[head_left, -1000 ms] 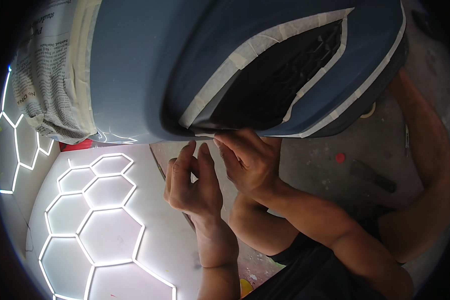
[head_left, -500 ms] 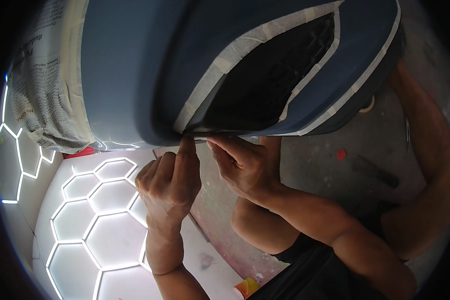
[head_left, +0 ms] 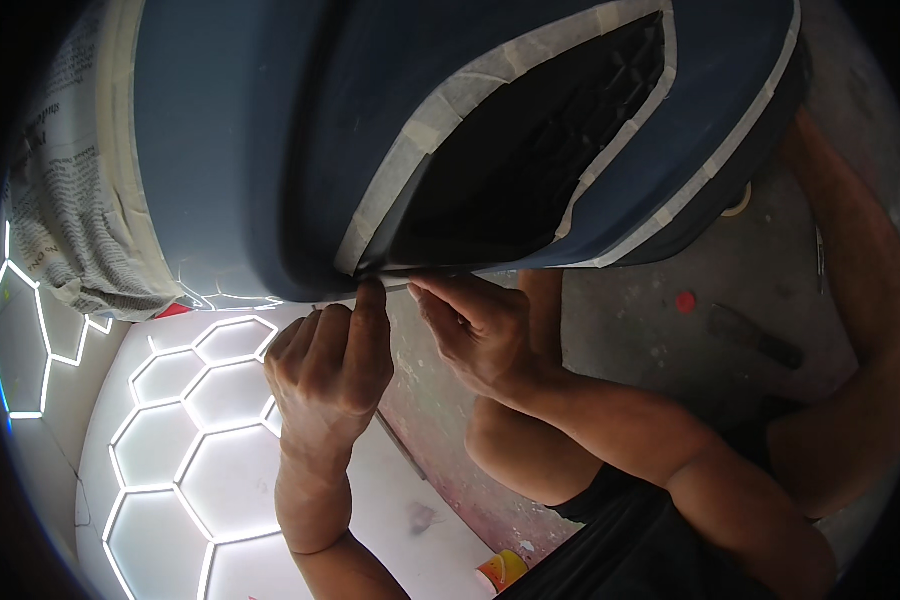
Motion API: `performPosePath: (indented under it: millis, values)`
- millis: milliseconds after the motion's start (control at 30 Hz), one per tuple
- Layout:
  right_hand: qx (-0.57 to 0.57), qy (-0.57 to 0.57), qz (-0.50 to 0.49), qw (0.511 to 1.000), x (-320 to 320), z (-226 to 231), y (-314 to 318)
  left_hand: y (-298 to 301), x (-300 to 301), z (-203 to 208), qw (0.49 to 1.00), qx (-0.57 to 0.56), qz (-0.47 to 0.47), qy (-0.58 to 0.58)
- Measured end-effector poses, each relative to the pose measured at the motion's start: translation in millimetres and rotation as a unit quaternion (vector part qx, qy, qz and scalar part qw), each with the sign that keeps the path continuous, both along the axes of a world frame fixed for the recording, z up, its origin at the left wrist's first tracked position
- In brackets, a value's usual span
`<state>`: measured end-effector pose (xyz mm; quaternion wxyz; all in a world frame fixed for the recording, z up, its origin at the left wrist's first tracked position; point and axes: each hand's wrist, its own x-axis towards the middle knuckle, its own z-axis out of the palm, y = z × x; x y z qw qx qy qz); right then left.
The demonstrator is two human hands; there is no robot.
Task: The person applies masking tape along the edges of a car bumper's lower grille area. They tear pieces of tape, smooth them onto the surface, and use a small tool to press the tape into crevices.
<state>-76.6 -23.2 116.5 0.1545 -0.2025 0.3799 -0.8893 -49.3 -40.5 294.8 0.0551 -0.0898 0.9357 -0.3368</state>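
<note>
A blue-grey car bumper [head_left: 200,150] fills the upper view, with a dark recessed grille insert [head_left: 530,160] bordered by cream masking tape [head_left: 410,145]. At the bumper's lower edge, by the insert's lower left corner, my left hand [head_left: 330,360] presses its raised index finger upward. Its other fingers are curled, and their inner side is hidden. Just to the right, my right hand [head_left: 485,335] pinches thumb and index finger together at the same edge. A thin pale strip shows between the hands; what the right fingertips hold is too small to make out.
Newspaper [head_left: 60,200] is taped over the left side. Glowing hexagonal light strips [head_left: 180,485] cover a white surface at lower left. On the grey floor lie a red disc [head_left: 685,301], a dark flat tool [head_left: 755,336] and a pale ring [head_left: 738,200]. A yellow-and-red container [head_left: 503,571] stands below.
The bumper has shifted slightly left in view, and my left hand a little left with it. Less of the pale strip shows between my hands. Both hands keep nearly the same pose.
</note>
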Motion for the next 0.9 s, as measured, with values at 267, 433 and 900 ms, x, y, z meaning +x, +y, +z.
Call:
performPosePath:
  millis: [267, 433, 900]
  values:
    - [0.028, 0.014, 0.029, 0.999, 3, -7, 1, 1, -10, 5, 0.998, -0.030, -0.013, -0.052]
    - [0.015, 0.001, 0.018, 1.000, 3, -7, -3, 4, -13, 9, 0.997, -0.030, -0.003, -0.068]
    - [0.016, 0.089, -0.034, 0.995, -4, -11, 2, 9, -10, 8, 0.997, -0.016, 0.032, -0.073]
